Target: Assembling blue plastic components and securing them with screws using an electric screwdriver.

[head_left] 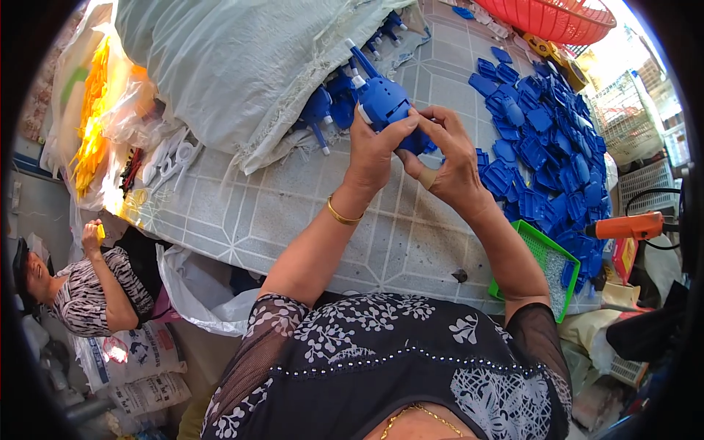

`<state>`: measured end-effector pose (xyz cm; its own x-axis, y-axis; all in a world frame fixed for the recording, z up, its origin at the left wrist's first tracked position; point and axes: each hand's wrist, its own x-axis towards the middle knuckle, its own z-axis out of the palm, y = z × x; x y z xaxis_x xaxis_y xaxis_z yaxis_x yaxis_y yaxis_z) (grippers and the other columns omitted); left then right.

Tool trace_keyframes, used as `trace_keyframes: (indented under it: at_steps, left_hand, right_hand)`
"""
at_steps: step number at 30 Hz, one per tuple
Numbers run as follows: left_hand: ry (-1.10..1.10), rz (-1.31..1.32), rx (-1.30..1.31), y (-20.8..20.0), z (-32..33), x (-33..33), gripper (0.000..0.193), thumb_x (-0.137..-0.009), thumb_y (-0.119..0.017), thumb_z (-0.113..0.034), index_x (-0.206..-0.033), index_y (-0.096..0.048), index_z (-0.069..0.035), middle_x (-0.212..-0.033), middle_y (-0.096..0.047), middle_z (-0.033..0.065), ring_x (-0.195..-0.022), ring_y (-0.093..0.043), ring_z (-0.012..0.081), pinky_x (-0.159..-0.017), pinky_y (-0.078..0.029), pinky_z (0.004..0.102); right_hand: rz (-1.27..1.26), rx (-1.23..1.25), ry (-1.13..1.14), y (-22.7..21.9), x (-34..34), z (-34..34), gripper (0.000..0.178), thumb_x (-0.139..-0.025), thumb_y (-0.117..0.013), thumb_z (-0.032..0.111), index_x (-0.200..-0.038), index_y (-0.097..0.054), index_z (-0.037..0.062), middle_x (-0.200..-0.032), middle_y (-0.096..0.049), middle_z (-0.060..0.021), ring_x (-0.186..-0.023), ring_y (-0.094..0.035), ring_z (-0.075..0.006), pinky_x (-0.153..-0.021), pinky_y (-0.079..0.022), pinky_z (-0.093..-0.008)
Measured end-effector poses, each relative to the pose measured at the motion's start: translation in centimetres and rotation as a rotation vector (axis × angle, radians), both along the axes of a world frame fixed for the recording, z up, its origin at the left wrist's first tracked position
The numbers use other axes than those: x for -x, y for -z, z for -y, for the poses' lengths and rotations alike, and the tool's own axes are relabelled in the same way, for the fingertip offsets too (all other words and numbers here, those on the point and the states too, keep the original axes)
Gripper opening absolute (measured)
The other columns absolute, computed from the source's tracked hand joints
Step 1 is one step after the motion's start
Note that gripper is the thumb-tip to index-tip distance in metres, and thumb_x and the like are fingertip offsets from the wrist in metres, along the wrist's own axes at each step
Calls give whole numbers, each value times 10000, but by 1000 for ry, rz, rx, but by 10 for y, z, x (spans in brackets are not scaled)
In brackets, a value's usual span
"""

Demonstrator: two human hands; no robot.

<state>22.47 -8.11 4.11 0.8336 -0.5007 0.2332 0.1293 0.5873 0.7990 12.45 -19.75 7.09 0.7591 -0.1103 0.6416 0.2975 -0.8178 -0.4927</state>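
Over the table, both my hands are closed around one rounded blue plastic toy part [385,101] with slots, small holes and a long white-tipped tube pointing up and left. My left hand [372,150] grips its left side, thumb across the near face. My right hand [451,155] holds its right lower end with fingers and thumb; a tan strip wraps that thumb. The palms hide the part's underside. Just beyond my left hand, similar blue parts with white tips [318,106] stick out from the mouth of a white woven sack [242,66].
Right of my hands spreads a heap of loose blue plastic pieces [543,132]. A green tray [522,238] with tiny pale bits lies near my right forearm, beside an orange power tool [629,226]. A red basket [557,20] stands far right. Another person [95,286] is at left.
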Motion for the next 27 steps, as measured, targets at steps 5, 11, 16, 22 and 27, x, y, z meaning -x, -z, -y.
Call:
trace_keyframes:
  at_steps: [5,11,16,22,27]
  left_hand:
    - [60,-135,64,-3,-4,-3,405,-933,-750,-231,-1249,-546,-80,-1141,-654,59,-994,-670,151,-874,-582,321]
    - [177,-334,188,-3,-2,-1,591,-1043,-510,-578,-1295,-565,-46,-1199,-672,136,-1096,-676,255,-1008,-549,418]
    - [208,-315,209,1,-3,-6,606,-1053,-484,-580,-1312,-557,-37,-1218,-668,154,-1120,-669,269,-1012,-546,428]
    - [239,-275,221,-1,-2,-5,519,-1038,-577,-512,-1335,-507,-92,-1219,-648,116,-1108,-663,222,-971,-566,403]
    - [189,-191,292,-11,-3,3,543,-1045,-570,-496,-1382,-462,-85,-1311,-608,126,-1244,-595,237,-1063,-511,425]
  right_hand:
    - [60,-15,6,-9,3,-14,668,-740,-840,128,-1361,-615,27,-1229,-608,-187,-1107,-626,-363,-920,-540,-423]
    - [-10,53,9,-4,3,-4,672,-760,-834,126,-1382,-598,32,-1332,-596,-202,-1158,-619,-383,-946,-539,-426]
    - [13,104,8,-4,2,-7,657,-768,-821,124,-1381,-602,37,-1348,-593,-200,-1146,-621,-387,-963,-526,-433]
    - [-4,130,10,-5,1,-5,677,-769,-811,107,-1405,-586,45,-1347,-591,-203,-1132,-614,-388,-962,-515,-441]
    - [-3,91,19,-3,2,-6,705,-793,-807,126,-1449,-556,62,-1342,-589,-213,-1129,-611,-397,-964,-512,-447]
